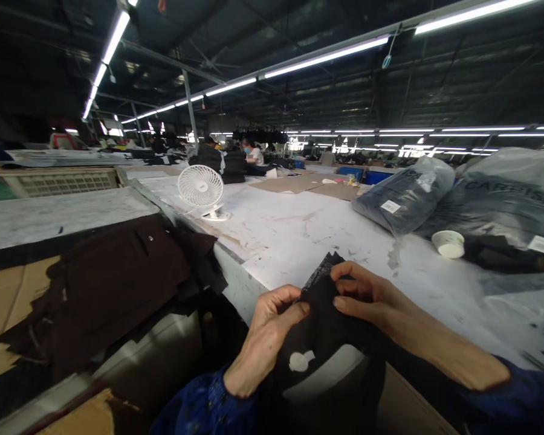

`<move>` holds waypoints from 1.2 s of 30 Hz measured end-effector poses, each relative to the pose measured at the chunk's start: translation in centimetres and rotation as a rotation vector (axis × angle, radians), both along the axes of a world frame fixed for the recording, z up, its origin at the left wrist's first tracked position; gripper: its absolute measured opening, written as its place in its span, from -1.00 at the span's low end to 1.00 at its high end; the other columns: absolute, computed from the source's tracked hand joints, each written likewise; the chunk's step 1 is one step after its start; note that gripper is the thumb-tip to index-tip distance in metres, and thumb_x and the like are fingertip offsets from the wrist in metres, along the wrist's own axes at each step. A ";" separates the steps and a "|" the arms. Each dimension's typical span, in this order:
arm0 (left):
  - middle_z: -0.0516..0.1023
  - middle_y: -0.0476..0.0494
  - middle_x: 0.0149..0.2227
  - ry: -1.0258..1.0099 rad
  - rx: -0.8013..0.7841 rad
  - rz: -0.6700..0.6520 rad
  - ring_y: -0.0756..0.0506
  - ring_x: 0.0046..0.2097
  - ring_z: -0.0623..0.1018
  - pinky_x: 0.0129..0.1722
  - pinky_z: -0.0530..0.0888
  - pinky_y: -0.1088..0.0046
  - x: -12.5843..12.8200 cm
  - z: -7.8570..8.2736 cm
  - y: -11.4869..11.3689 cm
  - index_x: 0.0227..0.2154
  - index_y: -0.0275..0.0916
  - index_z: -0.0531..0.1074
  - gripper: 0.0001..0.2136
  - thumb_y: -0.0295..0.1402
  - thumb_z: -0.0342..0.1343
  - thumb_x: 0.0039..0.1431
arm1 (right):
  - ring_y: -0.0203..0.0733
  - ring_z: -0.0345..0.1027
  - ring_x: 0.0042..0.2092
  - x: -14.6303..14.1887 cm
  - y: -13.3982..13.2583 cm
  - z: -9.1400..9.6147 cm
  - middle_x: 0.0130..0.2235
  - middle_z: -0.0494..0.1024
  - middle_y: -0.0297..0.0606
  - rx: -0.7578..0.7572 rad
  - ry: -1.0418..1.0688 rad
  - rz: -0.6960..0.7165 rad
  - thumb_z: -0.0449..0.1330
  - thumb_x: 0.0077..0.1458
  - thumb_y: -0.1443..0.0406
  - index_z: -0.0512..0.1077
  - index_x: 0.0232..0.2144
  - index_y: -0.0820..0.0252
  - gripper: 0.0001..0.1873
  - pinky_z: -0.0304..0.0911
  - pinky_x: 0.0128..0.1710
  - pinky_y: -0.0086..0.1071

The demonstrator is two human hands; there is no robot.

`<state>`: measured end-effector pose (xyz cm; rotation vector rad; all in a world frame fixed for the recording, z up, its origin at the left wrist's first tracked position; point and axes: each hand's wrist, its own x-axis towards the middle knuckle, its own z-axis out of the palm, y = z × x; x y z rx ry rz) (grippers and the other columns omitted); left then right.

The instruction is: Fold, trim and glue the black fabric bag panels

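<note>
Both of my hands hold up a small stack of black fabric pieces point(320, 302) over the near edge of a long white table point(299, 235). My left hand point(265, 338) pinches the stack's left side, thumb on top. My right hand point(367, 296) grips its upper right corner with fingers curled round. A small white patch point(301, 360) shows on the black cloth hanging below the stack.
A heap of dark brown fabric point(109, 284) lies on cardboard at the left. A white desk fan point(204, 190) stands on the table. Bagged dark garments point(405, 193) and a white cup point(448, 243) sit at the right. People work at tables far behind.
</note>
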<state>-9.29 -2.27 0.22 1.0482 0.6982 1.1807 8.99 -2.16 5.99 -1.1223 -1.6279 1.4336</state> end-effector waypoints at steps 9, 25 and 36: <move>0.38 0.03 -0.53 0.083 0.176 0.147 0.09 -0.47 0.30 -0.45 0.25 0.60 -0.4 0.0 -0.4 -0.48 -0.31 0.44 -0.87 -0.35 0.15 0.10 | -0.42 0.10 -0.56 0.4 -0.6 -0.3 -0.54 0.33 -0.44 0.140 -0.231 0.017 0.24 0.07 0.13 0.41 -0.37 0.16 -0.78 -0.03 -0.60 -0.52; 0.57 -0.10 -0.45 0.123 0.169 0.186 -0.01 -0.38 0.48 -0.38 0.39 0.57 -0.4 0.2 -1.0 -0.34 -0.34 0.61 -0.78 -0.27 0.22 0.07 | -0.33 0.30 -0.42 -0.6 -1.0 -1.0 -0.39 0.42 -0.29 0.770 -0.450 0.032 0.14 0.19 0.32 0.57 -0.14 0.06 -0.75 0.19 -0.52 -0.47; 0.47 -0.08 -0.50 0.112 0.242 0.079 -0.01 -0.43 0.39 -0.39 0.34 0.49 -1.3 -0.4 -1.2 -0.38 -0.34 0.58 -0.68 -0.17 0.08 0.18 | -0.33 0.33 -0.42 -0.9 -1.0 -1.0 -0.37 0.44 -0.29 0.860 -0.512 0.050 0.13 0.18 0.38 0.56 -0.13 0.12 -0.74 0.22 -0.51 -0.48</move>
